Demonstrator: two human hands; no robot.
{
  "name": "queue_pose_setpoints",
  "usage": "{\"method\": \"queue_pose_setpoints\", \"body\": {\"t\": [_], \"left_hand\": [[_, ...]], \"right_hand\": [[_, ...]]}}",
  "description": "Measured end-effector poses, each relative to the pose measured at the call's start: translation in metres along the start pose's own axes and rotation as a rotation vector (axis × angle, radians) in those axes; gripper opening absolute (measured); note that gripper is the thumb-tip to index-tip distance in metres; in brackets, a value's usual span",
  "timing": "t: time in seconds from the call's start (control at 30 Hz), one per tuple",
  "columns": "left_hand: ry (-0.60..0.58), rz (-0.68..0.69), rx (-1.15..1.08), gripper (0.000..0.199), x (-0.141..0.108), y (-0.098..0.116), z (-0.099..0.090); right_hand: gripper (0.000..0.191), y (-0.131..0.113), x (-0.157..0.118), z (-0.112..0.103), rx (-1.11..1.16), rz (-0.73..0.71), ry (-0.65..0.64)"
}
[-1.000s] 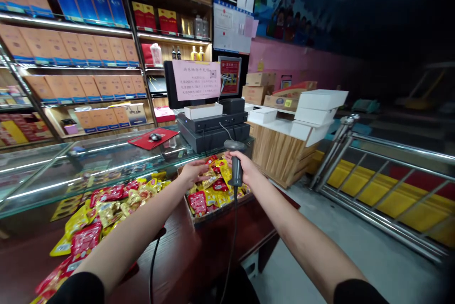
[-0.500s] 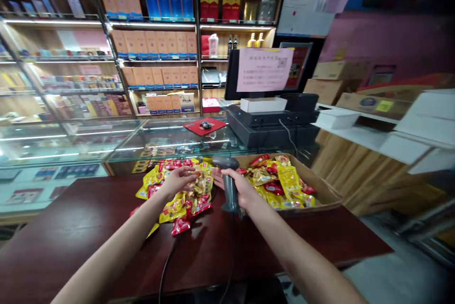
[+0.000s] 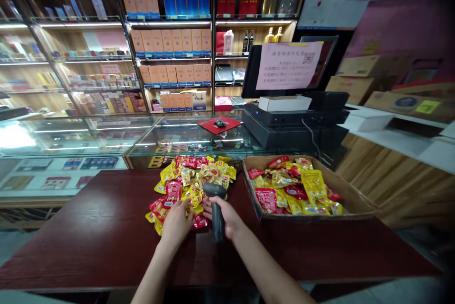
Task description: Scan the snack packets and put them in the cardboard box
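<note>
A dark barcode scanner (image 3: 218, 221) stands upright in my right hand (image 3: 229, 218), its head over the near right part of a heap of snack packets (image 3: 192, 181). My right hand's fingers are wrapped round the scanner's handle. At the near edge of the heap rests my left hand (image 3: 177, 221), its fingers reaching over the red and yellow packets. Its fingers look apart, with no packet plainly gripped. Between the two hands lies a red packet (image 3: 200, 221). To the right, an open cardboard box (image 3: 316, 217) holds more red and yellow packets.
The packets and box stand on a dark red-brown table (image 3: 88, 228). Behind it is a glass display counter (image 3: 185, 138) with a mouse (image 3: 220, 123) on a red mat (image 3: 206, 125). A monitor (image 3: 250, 74) with a pink notice stands at the back right. Shelves of boxed goods line the wall.
Both hands have come back toward the table's near edge, the right one carrying the scanner away from the box. My left hand has left the heap's middle for its near side. The view has swung left.
</note>
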State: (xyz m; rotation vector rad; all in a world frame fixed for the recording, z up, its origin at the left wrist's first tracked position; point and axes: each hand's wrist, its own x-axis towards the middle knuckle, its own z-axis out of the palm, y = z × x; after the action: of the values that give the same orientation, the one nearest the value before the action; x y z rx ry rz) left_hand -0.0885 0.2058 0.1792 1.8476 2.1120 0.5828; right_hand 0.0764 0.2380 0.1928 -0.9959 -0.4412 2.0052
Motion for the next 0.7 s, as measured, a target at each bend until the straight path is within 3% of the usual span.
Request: {"method": "queue_pose_setpoints", "body": {"t": [0.13,0.3,0.43,0.57,0.7], "left_hand": [[-0.019,-0.007,0.017,0.052,-0.004,0.006,0.007],[0.028,-0.002,-0.039,0.055,-0.006,0.013,0.003],[0.099,0.008,-0.192,0.037,-0.005,0.011,-0.005],[0.190,-0.023,-0.475,0.025,0.001,0.007,-0.016],[0.200,-0.221,-1.141,0.035,0.010,0.011,-0.021]], "right_hand": [[0.010,0.004,0.006,0.000,0.021,0.046,-0.039],[0.006,0.004,0.007,0.003,0.035,0.081,-0.063],[0.009,0.001,0.002,0.006,0.025,0.095,-0.147],[0.015,-0.003,-0.004,0.005,0.034,0.013,-0.224],[0.024,-0.007,-0.010,0.002,0.076,-0.102,-0.114]]}}
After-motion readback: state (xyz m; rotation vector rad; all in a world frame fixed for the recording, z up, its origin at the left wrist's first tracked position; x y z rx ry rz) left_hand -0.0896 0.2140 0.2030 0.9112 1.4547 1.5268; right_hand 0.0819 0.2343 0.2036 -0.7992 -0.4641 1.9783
